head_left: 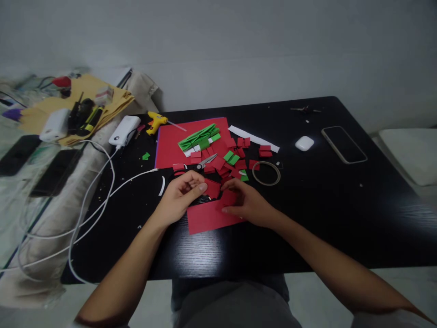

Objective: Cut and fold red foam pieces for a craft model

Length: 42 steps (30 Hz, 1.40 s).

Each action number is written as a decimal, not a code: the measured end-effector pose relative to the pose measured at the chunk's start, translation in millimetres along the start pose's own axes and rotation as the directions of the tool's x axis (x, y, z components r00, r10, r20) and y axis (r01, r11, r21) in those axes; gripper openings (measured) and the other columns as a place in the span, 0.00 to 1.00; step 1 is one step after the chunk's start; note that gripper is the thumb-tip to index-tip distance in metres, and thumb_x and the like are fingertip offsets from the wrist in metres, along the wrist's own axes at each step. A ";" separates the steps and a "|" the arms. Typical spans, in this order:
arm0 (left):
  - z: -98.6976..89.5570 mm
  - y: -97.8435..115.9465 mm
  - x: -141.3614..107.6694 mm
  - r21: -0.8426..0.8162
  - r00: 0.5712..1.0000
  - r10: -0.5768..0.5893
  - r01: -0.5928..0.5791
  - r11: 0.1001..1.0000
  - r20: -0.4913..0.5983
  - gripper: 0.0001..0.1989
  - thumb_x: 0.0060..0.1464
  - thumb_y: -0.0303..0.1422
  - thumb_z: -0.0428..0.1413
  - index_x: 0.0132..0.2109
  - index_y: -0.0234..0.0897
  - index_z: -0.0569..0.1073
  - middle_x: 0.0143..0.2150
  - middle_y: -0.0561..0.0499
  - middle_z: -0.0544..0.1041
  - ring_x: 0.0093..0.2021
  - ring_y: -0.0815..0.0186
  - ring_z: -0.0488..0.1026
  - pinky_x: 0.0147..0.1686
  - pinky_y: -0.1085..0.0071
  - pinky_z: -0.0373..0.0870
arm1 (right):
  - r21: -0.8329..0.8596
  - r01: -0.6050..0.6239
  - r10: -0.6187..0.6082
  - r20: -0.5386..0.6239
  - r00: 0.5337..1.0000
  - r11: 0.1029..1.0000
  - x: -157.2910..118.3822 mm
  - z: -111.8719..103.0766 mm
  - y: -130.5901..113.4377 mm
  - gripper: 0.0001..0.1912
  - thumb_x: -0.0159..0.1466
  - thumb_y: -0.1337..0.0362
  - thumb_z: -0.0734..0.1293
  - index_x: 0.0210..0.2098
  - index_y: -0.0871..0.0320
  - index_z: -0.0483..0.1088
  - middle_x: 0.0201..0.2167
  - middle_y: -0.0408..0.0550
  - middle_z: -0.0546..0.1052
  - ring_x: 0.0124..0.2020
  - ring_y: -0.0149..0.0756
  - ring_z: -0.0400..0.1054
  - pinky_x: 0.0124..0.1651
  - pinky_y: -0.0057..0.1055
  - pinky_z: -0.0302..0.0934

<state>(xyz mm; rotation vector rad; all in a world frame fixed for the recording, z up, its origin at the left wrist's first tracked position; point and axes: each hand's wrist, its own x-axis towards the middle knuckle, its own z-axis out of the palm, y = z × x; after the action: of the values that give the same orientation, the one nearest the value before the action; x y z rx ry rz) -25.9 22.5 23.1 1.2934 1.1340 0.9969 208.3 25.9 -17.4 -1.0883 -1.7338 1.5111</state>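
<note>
Left hand: The left hand (pixel 179 195) pinches a small red piece (pixel 212 188) of folded paper, thumb on top, fingers curled behind; this grip probably leaves the piece's far edge exposed to the other hand.
Red piece: It is between the two hands, just above the counter (pixel 327 223), near the front middle.
Right hand: The right hand (pixel 254 205) is curved, thumb and fingers parted, index fingertip just beside the red piece; whether it touches, I cannot tell.
Red strip: A flat red strip (pixel 206 219) lies below the hands, partly under the right one.
Paper pile: Folded red pieces (pixel 218 164) and green pieces (pixel 232 158) cluster just beyond the hands, likely for easy reach.
Scissors: The scissors (pixel 207 161) lie among the pieces, blades pointing right and away, seemingly kept handy.
Red sheet: Behind, a large red sheet (pixel 170 139) carries a green bundle (pixel 196 140) of folded paper.
Glue gun: A yellow glue gun (pixel 156 123) lies at the sheet's far left corner, perhaps out of the hands' way.
Tape ring: A thin ring (pixel 267 184) lies right of the pile.
</note>
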 end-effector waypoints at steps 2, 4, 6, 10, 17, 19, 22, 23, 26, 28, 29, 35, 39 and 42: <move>1.1 -0.7 -0.7 -0.009 1.000 -0.014 0.014 1.000 0.015 0.12 0.56 0.40 0.66 0.39 0.36 0.78 0.29 0.54 0.73 0.29 0.70 0.69 0.31 0.75 0.66 | 0.094 -0.022 0.024 -0.021 0.999 0.995 1.8 -2.1 -0.8 0.28 0.55 0.66 0.78 0.53 0.53 0.68 0.50 0.48 0.75 0.46 0.40 0.73 0.47 0.36 0.68; 2.9 -1.1 -1.7 -0.018 0.999 -0.035 0.036 0.999 0.027 0.11 0.56 0.39 0.66 0.40 0.36 0.78 0.29 0.54 0.74 0.29 0.70 0.69 0.31 0.75 0.66 | 0.151 -0.040 0.048 -0.048 0.998 0.988 2.9 -3.1 -2.7 0.32 0.56 0.66 0.77 0.57 0.51 0.64 0.51 0.48 0.75 0.44 0.39 0.74 0.44 0.35 0.68; 4.7 -1.3 -2.8 -0.019 0.997 -0.064 0.065 0.998 0.038 0.11 0.56 0.39 0.66 0.39 0.36 0.79 0.28 0.54 0.73 0.28 0.71 0.68 0.30 0.75 0.65 | 0.176 -0.017 0.034 -0.093 0.995 0.984 3.5 -3.4 -4.9 0.31 0.56 0.66 0.76 0.56 0.50 0.63 0.51 0.47 0.75 0.42 0.38 0.74 0.41 0.33 0.67; 5.2 -3.2 -4.0 -0.013 0.988 -0.122 0.124 0.992 0.095 0.11 0.56 0.40 0.66 0.39 0.35 0.79 0.29 0.52 0.75 0.28 0.70 0.68 0.29 0.74 0.64 | 0.134 0.061 -0.038 -0.169 0.985 0.989 4.3 -4.7 -9.1 0.20 0.55 0.65 0.76 0.43 0.53 0.67 0.42 0.43 0.75 0.40 0.36 0.71 0.41 0.31 0.64; 1.2 -5.4 -2.3 -0.061 0.982 -0.101 0.111 0.992 0.159 0.09 0.58 0.37 0.65 0.38 0.36 0.78 0.45 0.46 0.79 0.43 0.64 0.74 0.43 0.70 0.70 | 0.159 0.011 0.010 -0.131 0.991 0.987 5.0 -7.6 -15.0 0.15 0.54 0.61 0.78 0.37 0.58 0.74 0.36 0.44 0.77 0.35 0.34 0.70 0.40 0.31 0.63; 0.9 -3.3 -2.0 -0.054 0.983 -0.062 0.072 0.996 0.174 0.09 0.59 0.37 0.65 0.37 0.35 0.78 0.53 0.43 0.77 0.51 0.59 0.74 0.50 0.66 0.69 | 0.182 0.005 0.019 -0.128 0.992 0.983 5.0 -7.6 -16.2 0.13 0.54 0.63 0.78 0.37 0.58 0.75 0.36 0.44 0.78 0.35 0.34 0.71 0.41 0.31 0.64; 1.4 -0.4 -2.5 0.003 0.980 -0.049 0.049 0.999 0.193 0.09 0.60 0.37 0.63 0.35 0.36 0.78 0.58 0.42 0.74 0.57 0.56 0.71 0.56 0.63 0.66 | 0.232 0.016 0.010 -0.109 0.994 0.973 4.8 -6.6 -17.2 0.12 0.56 0.65 0.76 0.39 0.58 0.75 0.37 0.45 0.79 0.36 0.34 0.73 0.42 0.32 0.67; 2.1 0.1 -2.9 0.018 0.980 -0.059 0.057 0.998 0.189 0.09 0.60 0.37 0.63 0.35 0.36 0.78 0.57 0.42 0.75 0.57 0.56 0.71 0.56 0.62 0.66 | 0.245 0.020 0.006 -0.109 0.994 0.969 4.8 -5.8 -17.0 0.12 0.56 0.66 0.75 0.40 0.57 0.75 0.38 0.45 0.79 0.36 0.35 0.74 0.42 0.32 0.68; 5.9 -0.1 -4.3 0.039 0.982 -0.110 0.105 0.994 0.156 0.09 0.60 0.38 0.63 0.35 0.36 0.79 0.56 0.43 0.75 0.55 0.56 0.72 0.56 0.60 0.66 | 0.262 0.061 -0.022 -0.149 0.989 0.963 4.9 -2.2 -14.6 0.13 0.56 0.67 0.75 0.41 0.57 0.75 0.41 0.46 0.80 0.39 0.35 0.75 0.45 0.33 0.71; 9.4 -0.7 -5.0 0.027 0.981 -0.138 0.136 0.990 0.134 0.09 0.59 0.38 0.63 0.35 0.36 0.79 0.55 0.43 0.76 0.54 0.57 0.73 0.56 0.60 0.66 | 0.275 0.084 -0.035 -0.178 0.983 0.958 4.9 0.9 -12.0 0.13 0.56 0.67 0.75 0.41 0.57 0.76 0.42 0.47 0.80 0.41 0.35 0.76 0.46 0.33 0.71; 11.1 -1.1 -5.4 0.017 0.980 -0.149 0.148 0.989 0.128 0.09 0.58 0.38 0.63 0.35 0.36 0.79 0.55 0.43 0.76 0.54 0.57 0.73 0.56 0.60 0.66 | 0.285 0.084 -0.032 -0.183 0.983 0.955 4.8 2.4 -10.7 0.13 0.56 0.67 0.76 0.41 0.57 0.76 0.42 0.47 0.81 0.41 0.36 0.77 0.47 0.33 0.72; 15.4 -3.1 -5.2 0.007 0.974 -0.186 0.186 0.982 0.129 0.09 0.56 0.38 0.65 0.36 0.36 0.81 0.52 0.44 0.79 0.52 0.58 0.75 0.56 0.61 0.67 | 0.358 0.071 -0.029 -0.121 0.992 0.931 2.9 3.8 -9.8 0.14 0.58 0.66 0.75 0.44 0.58 0.77 0.43 0.49 0.81 0.42 0.36 0.78 0.49 0.33 0.72; 12.6 -4.7 -3.4 0.025 0.969 -0.209 0.208 0.978 0.128 0.10 0.56 0.39 0.64 0.37 0.36 0.81 0.48 0.45 0.80 0.47 0.60 0.75 0.50 0.64 0.69 | 0.366 0.039 -0.021 -0.055 0.998 0.930 1.2 0.0 -14.3 0.15 0.60 0.69 0.73 0.47 0.59 0.77 0.44 0.50 0.82 0.42 0.35 0.78 0.49 0.33 0.72; 9.4 -4.1 -2.2 0.043 0.971 -0.207 0.203 0.978 0.122 0.10 0.56 0.40 0.65 0.36 0.36 0.81 0.47 0.46 0.80 0.46 0.60 0.75 0.49 0.66 0.69 | 0.357 0.041 -0.026 -0.048 0.999 0.933 0.9 -0.6 -15.2 0.17 0.60 0.70 0.73 0.49 0.58 0.76 0.44 0.49 0.82 0.43 0.36 0.78 0.51 0.34 0.72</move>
<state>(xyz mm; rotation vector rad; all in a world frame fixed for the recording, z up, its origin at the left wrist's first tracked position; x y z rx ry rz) -17.3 18.3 18.6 1.2180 1.1625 0.7380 205.4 26.7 -2.5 -0.8883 -1.3680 1.6872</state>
